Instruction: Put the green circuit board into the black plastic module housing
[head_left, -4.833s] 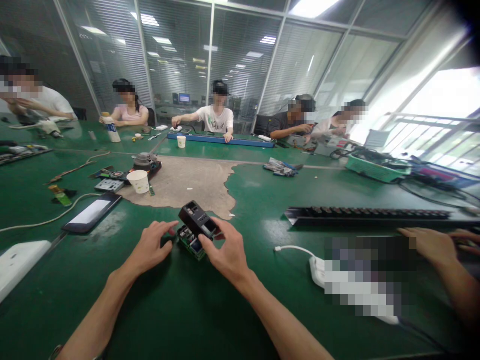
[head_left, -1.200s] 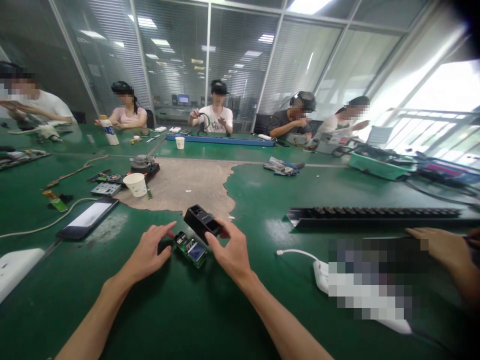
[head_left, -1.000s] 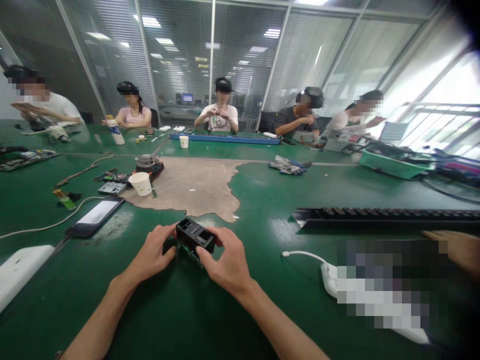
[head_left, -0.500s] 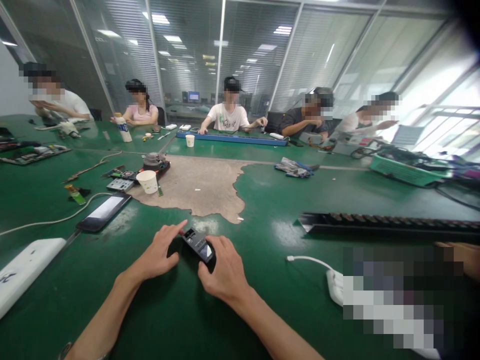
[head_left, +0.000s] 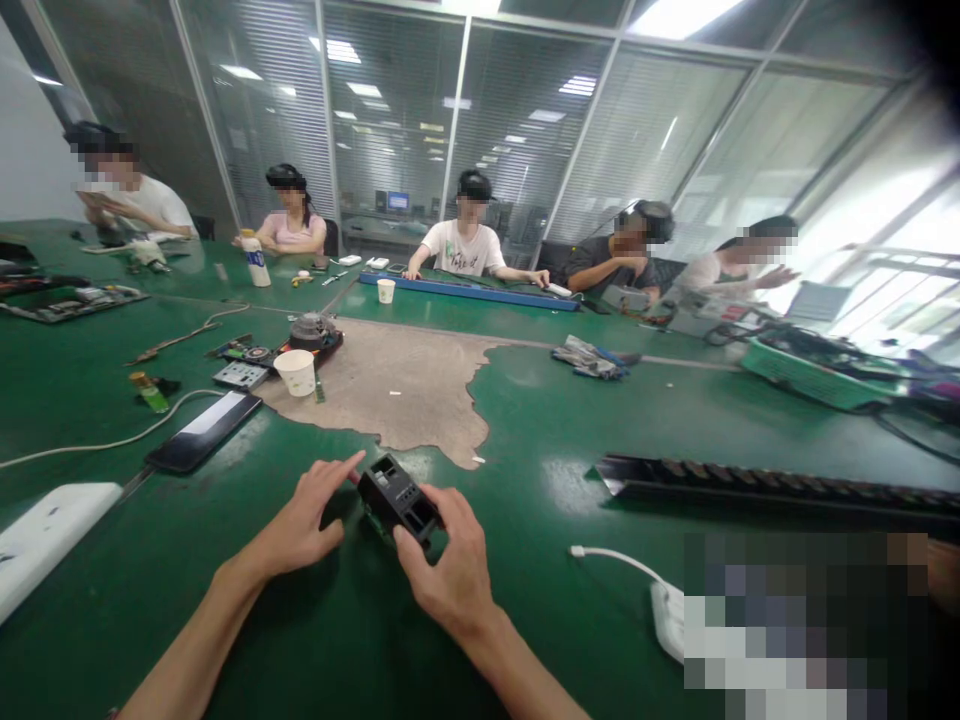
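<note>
A small black plastic housing [head_left: 399,500] with rectangular openings is tilted over the green table [head_left: 525,640], in front of me. My right hand [head_left: 454,560] grips its right end between thumb and fingers. At its far left corner is my left hand [head_left: 307,520], with the index finger stretched toward the housing and the thumb apart from it. Whether that fingertip touches the housing is hard to tell. A bit of green shows under the housing's left side.
A phone [head_left: 202,432] and a white power strip [head_left: 52,540] lie left. A paper cup [head_left: 297,372] stands beyond my left hand. A long black rail [head_left: 780,485], a white cable [head_left: 615,555] and a green basket [head_left: 810,380] are at right. Several people sit across the table.
The housing has turned in my right hand, showing its openings more clearly. My left hand has shifted slightly left and down. The camera view has tilted a little.
</note>
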